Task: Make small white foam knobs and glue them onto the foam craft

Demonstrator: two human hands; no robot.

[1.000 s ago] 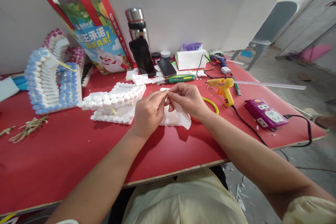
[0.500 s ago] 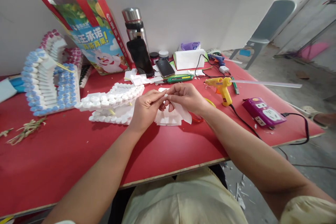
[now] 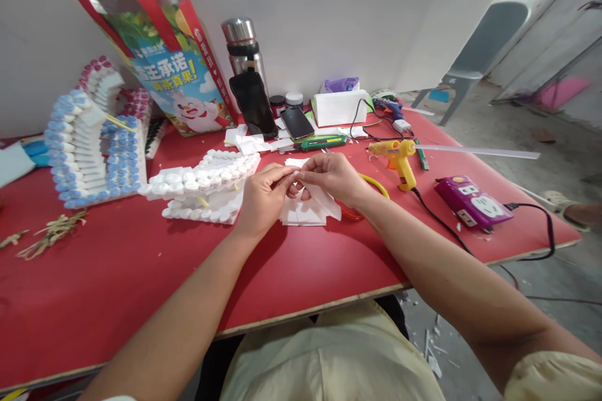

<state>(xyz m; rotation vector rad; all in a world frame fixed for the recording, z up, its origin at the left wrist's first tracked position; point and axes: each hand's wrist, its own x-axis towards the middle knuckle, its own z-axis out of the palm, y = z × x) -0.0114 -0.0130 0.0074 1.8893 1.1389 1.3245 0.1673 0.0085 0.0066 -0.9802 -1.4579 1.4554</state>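
My left hand [image 3: 264, 195] and my right hand [image 3: 333, 174] meet over the red table, thumbs and fingertips pinched together. Between them is a strip of thin white paper [image 3: 328, 203], its loose end hanging below my right palm. The part at my fingertips looks bunched or rolled, though fingers cover most of it. Under my hands lies a stack of white paper sheets [image 3: 305, 219]. Just left of my left hand stands a white model [image 3: 188, 183] built of small rolled paper pieces, with yellow sticks in it.
Rightward are a yellow glue gun [image 3: 399, 160] with a long glue stick and a purple power socket [image 3: 473, 203] with cables. A green utility knife [image 3: 323, 141], phones [image 3: 254, 105] and a steel flask [image 3: 242, 44] stand behind. A blue-and-white paper model [image 3: 94, 156] and shopping bag [image 3: 176, 75] are left.
Both hands stay together at nearly the same spot, with small finger movements on the paper. The white bit at the fingertips shows less now. The view has shifted slightly.
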